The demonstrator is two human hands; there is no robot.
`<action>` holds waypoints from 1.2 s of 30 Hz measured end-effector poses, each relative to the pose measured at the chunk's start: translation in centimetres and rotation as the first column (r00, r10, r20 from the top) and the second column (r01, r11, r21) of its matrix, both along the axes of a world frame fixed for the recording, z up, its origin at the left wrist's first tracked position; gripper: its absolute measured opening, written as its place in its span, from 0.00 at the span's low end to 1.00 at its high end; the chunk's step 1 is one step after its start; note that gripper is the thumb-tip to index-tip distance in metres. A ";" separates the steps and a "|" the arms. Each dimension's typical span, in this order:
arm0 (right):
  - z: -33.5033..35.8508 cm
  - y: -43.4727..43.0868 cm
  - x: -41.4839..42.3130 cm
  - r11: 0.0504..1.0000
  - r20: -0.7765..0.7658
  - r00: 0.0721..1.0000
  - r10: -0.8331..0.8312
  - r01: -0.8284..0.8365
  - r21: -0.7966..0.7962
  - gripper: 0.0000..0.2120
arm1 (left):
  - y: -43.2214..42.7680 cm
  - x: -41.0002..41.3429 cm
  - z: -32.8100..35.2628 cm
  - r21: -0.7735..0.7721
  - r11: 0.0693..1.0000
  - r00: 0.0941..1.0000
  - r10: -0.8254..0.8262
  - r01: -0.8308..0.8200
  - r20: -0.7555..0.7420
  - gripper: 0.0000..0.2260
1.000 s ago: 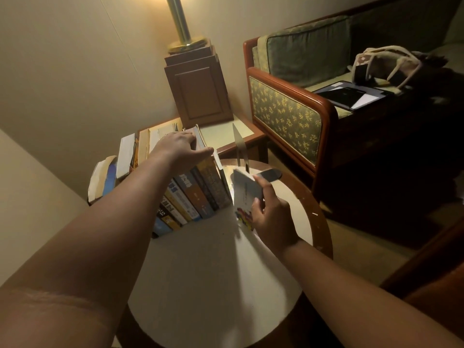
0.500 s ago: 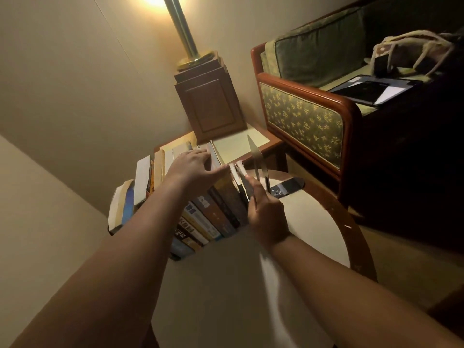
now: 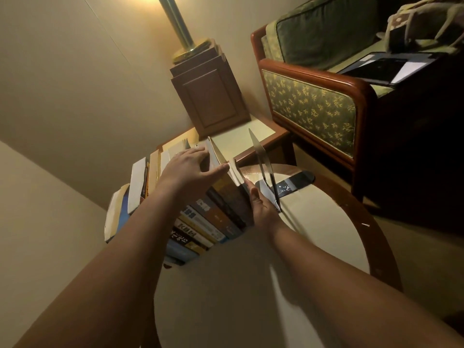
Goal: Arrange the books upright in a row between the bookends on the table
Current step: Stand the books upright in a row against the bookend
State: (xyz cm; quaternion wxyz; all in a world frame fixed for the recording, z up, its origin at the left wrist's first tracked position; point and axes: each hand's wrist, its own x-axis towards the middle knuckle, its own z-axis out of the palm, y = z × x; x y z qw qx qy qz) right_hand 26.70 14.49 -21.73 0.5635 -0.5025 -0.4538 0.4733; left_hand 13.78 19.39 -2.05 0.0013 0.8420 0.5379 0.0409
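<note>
**Two hands closing up a row of books (image 3: 213, 217) on a round bench (image 3: 226, 297)**

The books are standing along the far left part of the bench, packed side by side, with their spines facing the viewer. The left hand (image 3: 190, 172) is lying wide and flat across their top edges. Its fingers are straight and its thumb is pressing on the cover of the tall book at the right end of the row. The right hand (image 3: 261, 205) is gripping a thin white book (image 3: 269, 194) low down, fingers curled round it. It is holding this book upright in the gap between the row and a metal bookend (image 3: 261, 156). The bookend is standing just right of the thin book, with its foot on the bench. A phone (image 3: 296, 182) is lying on the bench just beyond the bookend. At the left end of the row, two pale books (image 3: 136, 187) are tilting outward over the rim. Behind the bench, a lamp (image 3: 175, 21) is standing on a side table (image 3: 241, 139) beside a green sofa (image 3: 308, 104).
</note>
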 end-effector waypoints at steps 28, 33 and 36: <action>-0.4 2.6 -0.4 1.000 0.073 0.997 0.023 -0.022 -0.011 0.33 | -0.6 -1.0 -0.9 0.233 0.967 0.913 -0.183 0.101 0.364 0.22; -0.2 2.6 0.8 0.998 0.154 0.986 0.062 -0.059 -0.024 0.22 | -2.0 -1.8 -2.1 0.522 0.824 0.923 -0.349 0.221 0.162 0.15; -0.4 1.9 1.4 0.999 0.313 0.950 0.011 -0.020 0.026 0.21 | -2.9 -2.5 -3.5 0.581 0.774 0.932 -0.355 0.251 0.071 0.11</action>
